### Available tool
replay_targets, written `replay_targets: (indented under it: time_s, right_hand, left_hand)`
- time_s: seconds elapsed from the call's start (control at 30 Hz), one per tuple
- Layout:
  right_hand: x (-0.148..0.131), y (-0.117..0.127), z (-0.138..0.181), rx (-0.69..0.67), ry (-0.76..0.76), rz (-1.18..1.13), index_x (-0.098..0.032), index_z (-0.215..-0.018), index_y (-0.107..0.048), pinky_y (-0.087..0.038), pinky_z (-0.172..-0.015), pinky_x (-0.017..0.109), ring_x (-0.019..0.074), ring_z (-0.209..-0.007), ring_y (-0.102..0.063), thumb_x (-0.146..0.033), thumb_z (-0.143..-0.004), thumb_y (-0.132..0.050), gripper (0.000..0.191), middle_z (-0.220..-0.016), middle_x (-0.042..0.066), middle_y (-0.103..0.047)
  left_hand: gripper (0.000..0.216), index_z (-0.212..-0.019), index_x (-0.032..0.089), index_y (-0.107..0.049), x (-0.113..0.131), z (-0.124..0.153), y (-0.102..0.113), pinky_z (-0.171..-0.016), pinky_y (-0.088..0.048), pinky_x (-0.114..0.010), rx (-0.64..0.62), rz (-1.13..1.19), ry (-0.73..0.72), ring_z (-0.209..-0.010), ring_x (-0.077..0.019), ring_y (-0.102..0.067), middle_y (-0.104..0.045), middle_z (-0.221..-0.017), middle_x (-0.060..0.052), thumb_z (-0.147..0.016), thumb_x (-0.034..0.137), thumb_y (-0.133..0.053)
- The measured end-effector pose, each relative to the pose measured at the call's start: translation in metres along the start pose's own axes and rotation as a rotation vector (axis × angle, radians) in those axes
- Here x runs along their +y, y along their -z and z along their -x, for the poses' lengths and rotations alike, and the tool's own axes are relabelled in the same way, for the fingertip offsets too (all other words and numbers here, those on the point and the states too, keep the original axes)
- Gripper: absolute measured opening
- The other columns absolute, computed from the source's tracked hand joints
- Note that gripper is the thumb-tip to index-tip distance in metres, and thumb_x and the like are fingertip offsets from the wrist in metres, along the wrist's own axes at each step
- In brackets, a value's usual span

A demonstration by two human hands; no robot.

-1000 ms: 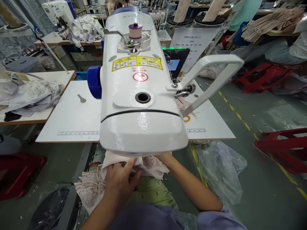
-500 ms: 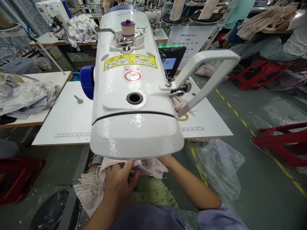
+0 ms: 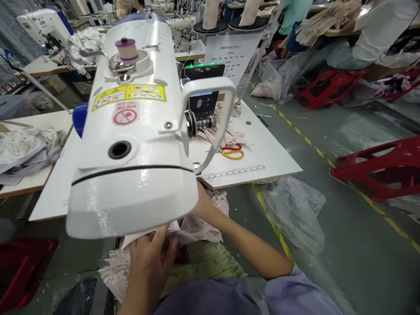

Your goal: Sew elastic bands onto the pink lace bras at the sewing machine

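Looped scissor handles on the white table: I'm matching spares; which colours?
One handle is red, the other yellow; best in the head view.

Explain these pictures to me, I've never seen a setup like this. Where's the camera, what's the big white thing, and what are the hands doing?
All the pictures come from one camera on the person's head, looking forward and down. The big white thing is a sewing machine. On the white tabletop beside it lie scissors with red and yellow handles and some pale fabric strips. Below, the left hand touches pale, lacy fabric above the lap; its grip is unclear. The right hand reaches behind the machine's near end, its fingers hidden.
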State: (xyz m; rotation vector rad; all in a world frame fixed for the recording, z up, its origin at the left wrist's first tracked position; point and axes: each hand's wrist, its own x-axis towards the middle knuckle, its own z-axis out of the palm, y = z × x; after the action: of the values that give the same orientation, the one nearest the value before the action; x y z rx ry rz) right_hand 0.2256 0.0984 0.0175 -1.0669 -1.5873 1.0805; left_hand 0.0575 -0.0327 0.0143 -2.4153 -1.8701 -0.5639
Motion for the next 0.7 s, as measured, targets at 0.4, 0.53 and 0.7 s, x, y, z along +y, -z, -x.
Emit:
replay_targets:
  time_s: [0.4,0.53,0.7]
  right_hand:
    - [0.016,0.007,0.017,0.135,-0.002,-0.18,-0.021,-0.098,-0.06,-0.047,-0.078,0.03,0.0154,-0.084,-0.054,-0.031,-0.092,-0.057,0.012,-0.113,0.006,-0.057]
    - [0.016,0.01,0.019,0.12,-0.017,-0.179,-0.022,-0.098,-0.06,-0.045,-0.075,0.03,0.0167,-0.087,-0.054,-0.03,-0.093,-0.055,0.011,-0.11,0.006,-0.056]
    - [0.016,0.01,0.022,0.117,-0.01,-0.206,-0.022,-0.097,-0.06,-0.044,-0.075,0.03,0.0169,-0.09,-0.054,-0.029,-0.094,-0.055,0.009,-0.109,0.006,-0.056]
  left_hand:
    - [0.048,-0.141,0.024,-0.051,0.005,-0.003,0.012,-0.087,-0.047,-0.054,-0.022,0.012,0.042,-0.124,-0.0439,-0.05,-0.058,-0.126,-0.022,-0.094,0.035,-0.054]
    - [0.048,-0.143,0.026,-0.05,0.008,-0.005,0.01,-0.086,-0.047,-0.055,-0.035,0.019,0.052,-0.122,-0.0442,-0.051,-0.058,-0.127,-0.022,-0.096,0.036,-0.051]
    - [0.052,-0.144,0.026,-0.048,0.01,-0.009,0.008,-0.088,-0.047,-0.055,-0.02,0.036,0.016,-0.121,-0.0428,-0.053,-0.059,-0.124,-0.021,-0.094,0.034,-0.054]
